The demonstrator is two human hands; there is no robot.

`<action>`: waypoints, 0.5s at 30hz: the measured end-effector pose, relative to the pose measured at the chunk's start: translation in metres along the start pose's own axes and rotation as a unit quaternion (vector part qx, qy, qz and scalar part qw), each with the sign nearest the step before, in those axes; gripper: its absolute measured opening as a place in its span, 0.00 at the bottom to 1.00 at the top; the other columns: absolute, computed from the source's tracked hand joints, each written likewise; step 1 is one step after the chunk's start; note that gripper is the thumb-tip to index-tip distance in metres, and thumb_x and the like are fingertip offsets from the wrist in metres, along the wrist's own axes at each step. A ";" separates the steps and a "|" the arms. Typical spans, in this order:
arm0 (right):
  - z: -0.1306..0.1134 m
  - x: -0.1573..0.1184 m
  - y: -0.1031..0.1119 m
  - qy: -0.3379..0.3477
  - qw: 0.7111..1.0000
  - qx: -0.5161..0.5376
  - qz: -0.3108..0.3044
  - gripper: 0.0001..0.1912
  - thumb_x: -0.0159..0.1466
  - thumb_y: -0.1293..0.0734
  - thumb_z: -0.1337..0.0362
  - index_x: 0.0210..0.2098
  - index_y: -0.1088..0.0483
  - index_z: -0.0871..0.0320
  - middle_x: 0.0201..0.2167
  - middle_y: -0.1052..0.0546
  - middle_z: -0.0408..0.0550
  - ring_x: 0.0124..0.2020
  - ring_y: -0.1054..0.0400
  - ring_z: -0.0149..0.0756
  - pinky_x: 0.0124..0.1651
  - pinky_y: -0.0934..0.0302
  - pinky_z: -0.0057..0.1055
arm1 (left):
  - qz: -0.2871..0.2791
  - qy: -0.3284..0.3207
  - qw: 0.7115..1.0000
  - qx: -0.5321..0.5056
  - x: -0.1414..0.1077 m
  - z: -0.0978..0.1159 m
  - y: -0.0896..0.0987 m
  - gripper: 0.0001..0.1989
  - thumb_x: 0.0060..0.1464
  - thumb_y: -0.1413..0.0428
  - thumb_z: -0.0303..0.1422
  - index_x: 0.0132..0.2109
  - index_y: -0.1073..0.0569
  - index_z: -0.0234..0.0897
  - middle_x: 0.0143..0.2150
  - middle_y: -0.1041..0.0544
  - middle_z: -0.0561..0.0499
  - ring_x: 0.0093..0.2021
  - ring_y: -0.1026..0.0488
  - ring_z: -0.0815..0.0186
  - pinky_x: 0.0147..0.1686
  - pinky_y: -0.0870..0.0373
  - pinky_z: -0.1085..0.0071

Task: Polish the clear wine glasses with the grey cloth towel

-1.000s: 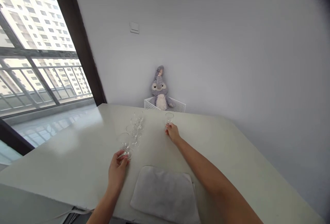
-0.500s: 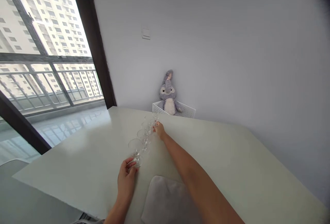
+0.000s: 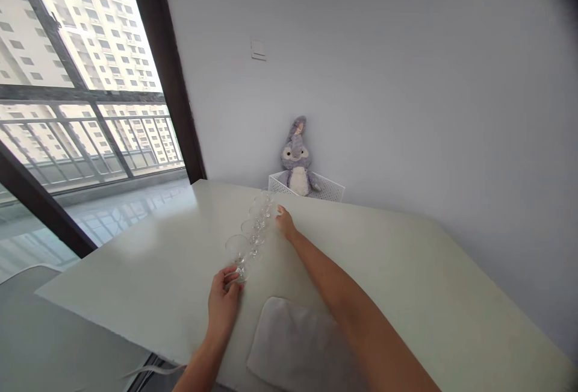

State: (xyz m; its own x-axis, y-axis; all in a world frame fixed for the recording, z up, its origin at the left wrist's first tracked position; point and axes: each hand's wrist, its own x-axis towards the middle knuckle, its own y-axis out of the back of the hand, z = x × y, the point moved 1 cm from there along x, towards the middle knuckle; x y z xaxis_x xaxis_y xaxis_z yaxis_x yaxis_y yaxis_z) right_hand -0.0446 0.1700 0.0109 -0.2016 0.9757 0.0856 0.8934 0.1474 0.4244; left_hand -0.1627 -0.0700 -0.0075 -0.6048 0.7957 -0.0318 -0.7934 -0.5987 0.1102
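Several clear stemmed glasses stand in a row on the pale table, running away from me. My left hand has its fingers closed around the base of the nearest stemmed glass, whose wide bowl tilts toward the left in view. Beside the far end of the row, my right hand is just to the right of the farthest glasses. Its fingers are slightly apart with nothing visible in them.
A folded grey cloth lies near the front edge, under my right forearm. At the back, a white perforated basket holds a grey plush rabbit against the wall. A chair stands at the left.
My right hand has let go of a far glass and drawn slightly away to the right. My left hand stays at the nearest glass. The view has shifted slightly.
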 end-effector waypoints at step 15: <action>0.006 -0.298 0.120 0.407 0.820 -0.249 -0.316 0.27 0.62 0.43 0.59 0.60 0.54 0.43 0.60 0.47 0.41 0.62 0.61 0.37 0.61 0.60 0.41 | -0.036 -0.181 0.973 0.137 -0.096 0.008 -0.002 0.10 0.44 0.49 0.39 0.33 0.30 0.41 0.30 0.33 0.48 0.32 0.35 0.60 0.35 0.38 0.66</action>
State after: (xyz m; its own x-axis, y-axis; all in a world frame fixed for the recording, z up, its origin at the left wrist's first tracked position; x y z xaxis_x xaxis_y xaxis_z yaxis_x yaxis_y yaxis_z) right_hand 0.1249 -0.1020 0.0304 -0.9433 0.2694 0.1941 0.2737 0.2997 0.9139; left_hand -0.1028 -0.1443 0.0028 -0.4454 0.8447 0.2969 -0.7545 -0.5326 0.3834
